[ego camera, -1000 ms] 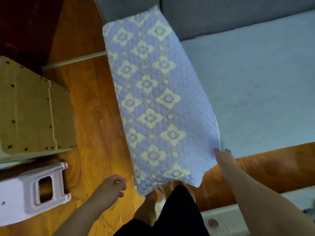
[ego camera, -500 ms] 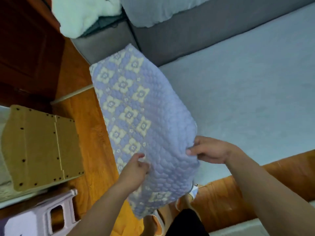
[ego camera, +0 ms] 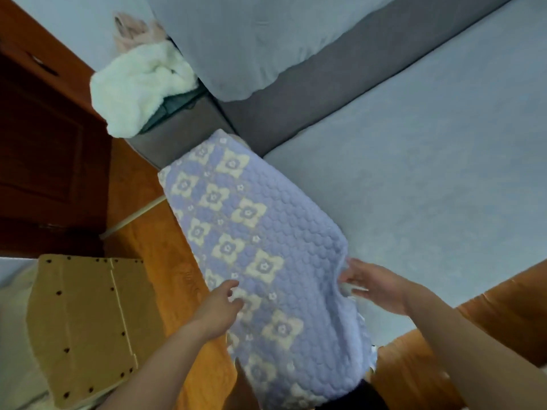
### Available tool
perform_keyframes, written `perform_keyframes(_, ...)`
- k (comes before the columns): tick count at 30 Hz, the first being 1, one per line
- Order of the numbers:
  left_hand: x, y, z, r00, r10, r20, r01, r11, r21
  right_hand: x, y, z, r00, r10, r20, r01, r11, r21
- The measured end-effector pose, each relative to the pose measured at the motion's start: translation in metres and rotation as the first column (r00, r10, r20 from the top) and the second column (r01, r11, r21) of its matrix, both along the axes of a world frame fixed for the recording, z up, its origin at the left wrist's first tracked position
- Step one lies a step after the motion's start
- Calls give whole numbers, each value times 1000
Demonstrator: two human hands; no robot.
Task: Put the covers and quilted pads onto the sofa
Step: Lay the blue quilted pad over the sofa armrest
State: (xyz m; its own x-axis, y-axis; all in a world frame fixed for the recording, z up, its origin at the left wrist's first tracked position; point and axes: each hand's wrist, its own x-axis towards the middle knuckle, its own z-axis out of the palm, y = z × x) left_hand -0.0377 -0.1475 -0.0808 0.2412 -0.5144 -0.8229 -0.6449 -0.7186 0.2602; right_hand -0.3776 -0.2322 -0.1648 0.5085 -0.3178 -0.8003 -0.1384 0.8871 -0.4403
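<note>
At the sofa's left end, over the wooden floor point(ego camera: 142, 184): one quilted pad point(ego camera: 266, 247), lilac with cream flowers, held up lengthwise, far end near the grey armrest point(ego camera: 183, 128). Left hand point(ego camera: 217, 310): fingers on the pad's face, grip cannot be told. Right hand point(ego camera: 376, 284): pinching the pad's right edge. Seat cushion point(ego camera: 429, 173): covered in pale blue. Step in hand, by judgement: positioning the pad. Next calls for spreading it flat, edges squared.

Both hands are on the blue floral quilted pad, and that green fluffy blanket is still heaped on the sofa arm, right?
Not green: the head view shows the fluffy blanket is white. The rest holds: left hand and right hand are on the quilted pad, blanket on the sofa arm.
</note>
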Motion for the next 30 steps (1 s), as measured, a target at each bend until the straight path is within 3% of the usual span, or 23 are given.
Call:
perform_keyframes(2,34,-20,-13,998,-56,27,57,998,-22,6,-17,-27,917,-344,-202,370,922,112)
perform_keyframes(4,70,-54,-29,987,-138,82,147,983,-114,15,-37,-56,829,-426,-363,513,838,189)
perform_keyframes(6,105,-103,-49,964,-214,159,247,939,-237,29,-60,-74,784,-473,-403,581,787,206)
perform_keyframes(9,153,-187,-85,913,-328,242,399,840,-367,61,-102,-79,809,-504,-303,573,792,211)
perform_keyframes(14,187,-242,-136,848,-506,155,530,813,-243,137,-145,-41,925,-358,-128,374,917,135)
perform_keyframes(16,195,-247,-143,881,-466,81,467,830,-305,170,-142,-8,911,-411,35,412,911,-28)
perform_keyframes(18,204,-251,-143,941,-303,-154,236,908,-346,192,-125,32,906,-383,177,417,878,-234)
perform_keyframes(19,210,-251,-142,938,-167,-304,62,943,-328,202,-111,49,948,-262,178,308,894,-325)
perform_keyframes(20,219,-252,-142,902,-23,-432,-104,958,-268,215,-97,64,992,-34,119,81,909,-409)
perform_keyframes(21,227,-252,-141,832,102,-545,-242,952,-190,222,-82,68,968,249,-16,-225,845,-486)
perform_keyframes(22,235,-251,-141,738,213,-640,-356,929,-102,229,-66,63,849,463,-254,-524,675,-520)
perform_keyframes(23,242,-251,-142,637,315,-704,-458,889,-17,234,-54,47,617,571,-541,-784,385,-487)
perform_keyframes(24,246,-249,-142,551,385,-740,-533,845,42,237,-47,36,385,453,-804,-919,111,-377)
perform_keyframes(25,248,-249,-144,501,424,-754,-577,813,75,237,-42,22,223,348,-910,-970,-10,-242)
perform_keyframes(26,246,-249,-145,491,437,-754,-593,801,79,241,-41,11,189,273,-943,-973,-79,-218)
perform_keyframes(27,243,-249,-144,506,434,-746,-594,802,64,243,-42,5,255,338,-906,-960,-28,-280)
perform_keyframes(28,240,-250,-144,528,421,-737,-588,808,40,246,-45,2,362,498,-788,-930,143,-337)
perform_keyframes(29,236,-250,-143,543,413,-731,-586,810,23,249,-47,1,535,602,-593,-844,420,-334)
perform_keyframes(30,234,-249,-143,551,415,-724,-591,806,13,254,-49,3,756,529,-386,-643,713,-281)
